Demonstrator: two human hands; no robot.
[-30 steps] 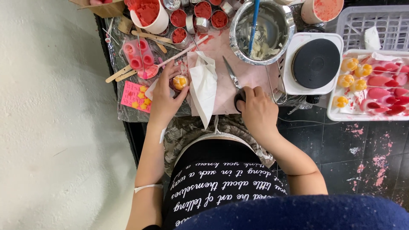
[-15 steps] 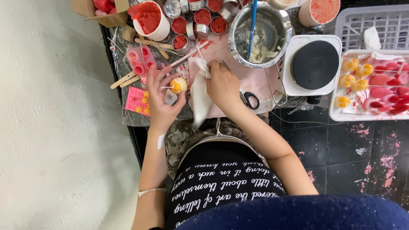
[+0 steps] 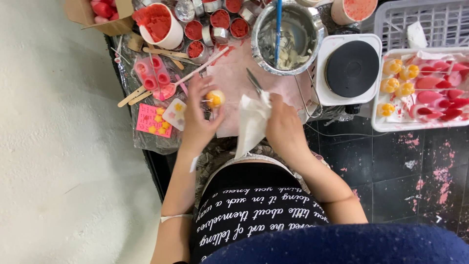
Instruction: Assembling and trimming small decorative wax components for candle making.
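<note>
We hold a small round yellow-and-white piece (image 3: pixel 215 99) up in our left hand (image 3: pixel 199 124), the fingers closed about it and a thin wick or stick poking out of it toward the left; it sits above the pink paper (image 3: pixel 233 83) on the tabletop (image 3: pixel 146 146), just in front of the steel pot (image 3: pixel 289 36). Our right hand (image 3: pixel 285 128) lies just to the right of it, curled shut on a white paper napkin (image 3: pixel 251 124), which hangs down toward our body with its long axis running from the pot back to us. A pair of scissors (image 3: pixel 254 80) lies just above the napkin's upper end, its blades pointing up and to the left; whether our right fingers also touch the handles we cannot tell, since the napkin hides them. The relation that matters here is short: the yellow piece lies to the left of the napkin, near but apart, and the right hand is the one nearer the napkin's top edge. Left of the left hand we see a pink mould card (image 3: pixel 149 120) with small yellow shapes, a red mould (image 3: pixel 154 73) and wooden sticks (image 3: pixel 134 95). To the right stand a round black hotplate (image 3: pixel 351 68) and a white tray (image 3: pixel 378 124) of yellow and red pieces.
</note>
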